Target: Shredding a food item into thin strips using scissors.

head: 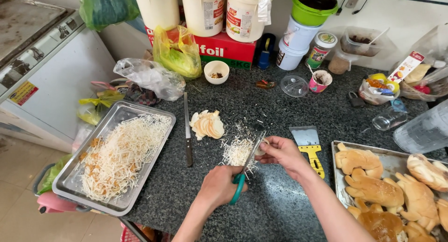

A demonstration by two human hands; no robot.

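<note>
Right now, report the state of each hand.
Left hand: closed on green-handled scissors.
Right hand: pinching a pale slice at the blades.

The handles of the scissors (246,169) are covered by the left hand (219,186), so only a teal loop and the blades are seen. What is pinched in the fingers (267,148) of the right hand (282,153) is too small to be identified; only a pale sliver is shown. The tray of bread rolls (389,163) is cut off by the right and bottom edges. The clear jug (424,130) is cropped at the right edge. The white buckets (205,11) are cut off by the top edge. The contents of the small white bowl (216,72) are too small to be told. Both forearms are cut by the bottom edge.
</note>
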